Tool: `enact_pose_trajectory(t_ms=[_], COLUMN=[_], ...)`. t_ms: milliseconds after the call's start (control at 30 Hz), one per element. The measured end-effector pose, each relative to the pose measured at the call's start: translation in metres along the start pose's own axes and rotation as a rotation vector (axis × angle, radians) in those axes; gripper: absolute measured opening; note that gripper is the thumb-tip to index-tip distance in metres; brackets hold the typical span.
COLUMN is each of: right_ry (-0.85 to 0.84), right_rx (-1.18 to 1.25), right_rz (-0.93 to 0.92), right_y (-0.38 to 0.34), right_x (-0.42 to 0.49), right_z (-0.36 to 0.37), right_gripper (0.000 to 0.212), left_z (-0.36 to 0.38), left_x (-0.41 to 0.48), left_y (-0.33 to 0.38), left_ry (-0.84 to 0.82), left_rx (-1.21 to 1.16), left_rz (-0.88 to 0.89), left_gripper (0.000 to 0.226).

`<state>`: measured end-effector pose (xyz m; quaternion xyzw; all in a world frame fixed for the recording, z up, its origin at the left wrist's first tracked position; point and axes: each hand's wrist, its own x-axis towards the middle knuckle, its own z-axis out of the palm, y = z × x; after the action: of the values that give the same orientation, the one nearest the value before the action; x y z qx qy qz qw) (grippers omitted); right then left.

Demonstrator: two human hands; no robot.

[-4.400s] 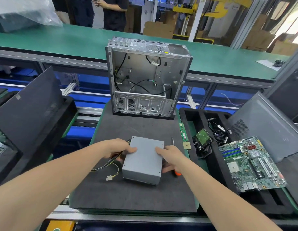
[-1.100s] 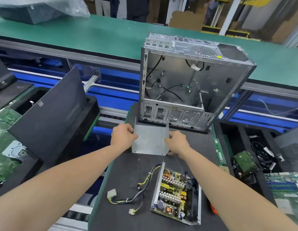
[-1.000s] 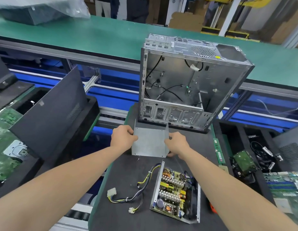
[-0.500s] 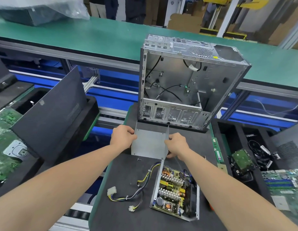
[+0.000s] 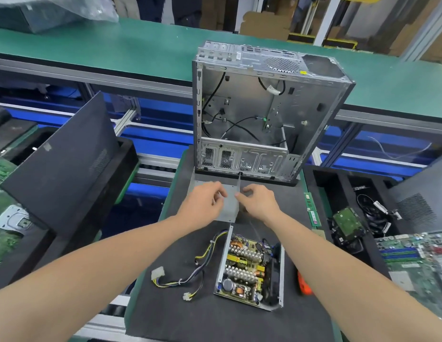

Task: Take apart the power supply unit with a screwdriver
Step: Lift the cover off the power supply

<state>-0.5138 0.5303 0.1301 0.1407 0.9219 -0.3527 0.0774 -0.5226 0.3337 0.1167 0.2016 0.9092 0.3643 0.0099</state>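
Observation:
The power supply lies opened on the black mat (image 5: pixel 190 314). Its base (image 5: pixel 249 267) shows the circuit board, coils and heat sinks, and its cables (image 5: pixel 180 280) trail left to white plugs. The grey metal cover (image 5: pixel 228 211) rests inside-up on the mat, just in front of the computer case. My left hand (image 5: pixel 205 204) hovers over the cover's floor, fingers loosely curled and blurred, away from the left wall. My right hand (image 5: pixel 257 203) pinches the cover's right wall. The screwdriver (image 5: pixel 303 285), with an orange handle, lies on the mat beside my right forearm.
An empty computer case (image 5: pixel 264 114) stands upright at the mat's far edge. A foam tray on the right holds a hard drive (image 5: pixel 348 223), cables and a motherboard (image 5: pixel 417 255). RAM sticks (image 5: pixel 311 208) lie along the mat's right edge. A black side panel (image 5: pixel 64 164) leans at left.
The closed power supply from earlier is now open, its cover set down by the case. In the last half second my left hand left the cover's left wall and moved inward.

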Motion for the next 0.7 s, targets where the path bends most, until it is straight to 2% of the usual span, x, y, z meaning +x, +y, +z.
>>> enact_pose_trajectory(t_ms=[100,167,233,333,467,567,700], right_ry=[-0.043,-0.113,-0.226,-0.375,-0.448,-0.455,-0.429], right_rx=[-0.059,-0.132,-0.258,-0.432,-0.55,-0.553,-0.538], right_rz=[-0.06,-0.099,-0.142,-0.191,-0.229,-0.276,-0.344], right_y=[0.007,0.014,0.021,0.033,0.045,0.051,0.061], right_x=[-0.012,-0.02,-0.029,-0.041,-0.055,-0.064,-0.075], right_z=[-0.014,-0.023,-0.03,-0.038,-0.045,-0.044,-0.039], right_gripper=[0.038,0.029,0.027,0.027,0.029,0.029,0.03], left_z=[0.018,0.027,0.031,0.028,0.016,0.01,0.01], left_x=[-0.009,-0.013,-0.018,-0.027,-0.039,-0.042,-0.041], left_y=[0.014,0.018,0.019,0.018,0.026,0.031,0.044], left_ry=[-0.21,-0.289,-0.313,-0.349,-0.529,-0.566,-0.487], left_rx=[-0.02,0.025,-0.007,-0.18,-0.229,-0.272,-0.298], left_rz=[-0.082,-0.177,-0.3,-0.476,-0.574,-0.598,-0.647], left_gripper=[0.012,0.016,0.019,0.031,0.035,0.036,0.026])
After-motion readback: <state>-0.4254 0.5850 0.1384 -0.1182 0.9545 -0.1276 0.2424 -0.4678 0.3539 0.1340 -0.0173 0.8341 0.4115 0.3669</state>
